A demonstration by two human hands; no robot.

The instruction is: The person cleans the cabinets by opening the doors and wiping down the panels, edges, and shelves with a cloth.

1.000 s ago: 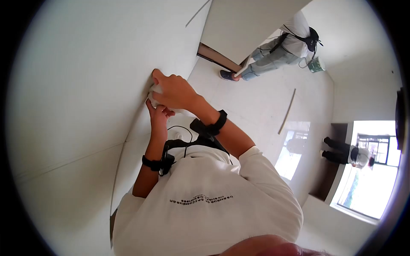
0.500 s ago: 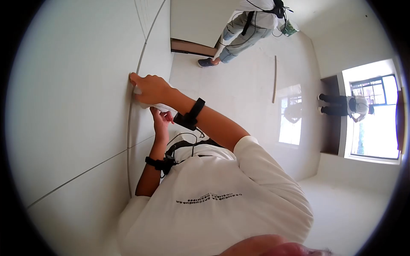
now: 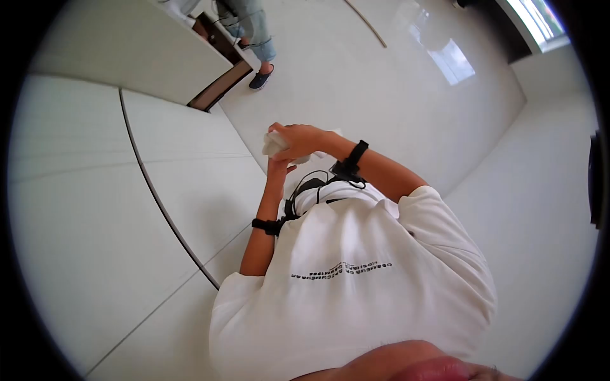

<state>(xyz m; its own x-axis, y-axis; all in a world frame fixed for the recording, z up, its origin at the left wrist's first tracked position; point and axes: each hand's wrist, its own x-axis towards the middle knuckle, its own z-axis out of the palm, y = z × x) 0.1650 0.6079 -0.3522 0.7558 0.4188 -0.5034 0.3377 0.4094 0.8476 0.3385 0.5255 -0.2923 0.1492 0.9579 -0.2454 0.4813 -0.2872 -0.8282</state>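
In front of my waist, a crumpled white cloth [image 3: 274, 145] is bunched up in my right hand [image 3: 302, 140]. The fingers of that hand are curled over it. My left hand [image 3: 278, 169] comes up from below and meets the underside of the cloth, its fingers partly hidden by the bundle and the other hand. A black band [image 3: 349, 164] with a small device sits on my right wrist, and another black band [image 3: 267, 226] is on the left forearm.
Pale panels [image 3: 89, 184] with a dark seam run along the left. A cabinet or door edge [image 3: 219, 86] juts out ahead, and beside it stands another person [image 3: 254, 38]. A thin stick [image 3: 365, 23] lies on the glossy floor [image 3: 318, 76]. Cables hang near my waist.
Both hands have come away from the panel seam with the cloth, toward my body's front. My view has turned, so the other person now shows farther left and the window is mostly out of frame.
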